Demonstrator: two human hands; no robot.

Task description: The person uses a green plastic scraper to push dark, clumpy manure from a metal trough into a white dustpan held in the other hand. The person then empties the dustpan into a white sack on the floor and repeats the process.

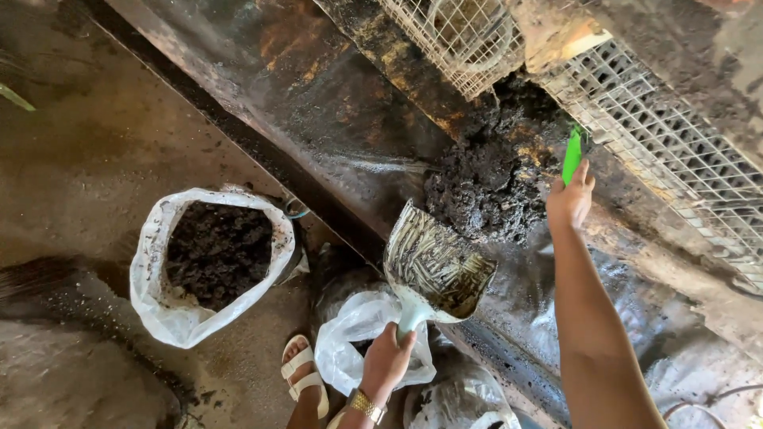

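Two bare hands work the dark manure heap (485,187): the left hand (387,359) clasps a soiled pale plastic dustpan (435,266) angled just below it, while the right hand (569,199) grips a green-handled scraper (572,152) beside it.

White sack (159,306) brimming with dark muck on the stained concrete floor (87,159), crumpled clear plastic bags (358,326) beside a sandalled foot (306,381), wire mesh cage panels (675,151) up top, round feeder (469,28) behind the mesh, green leaf tip (14,97) far left
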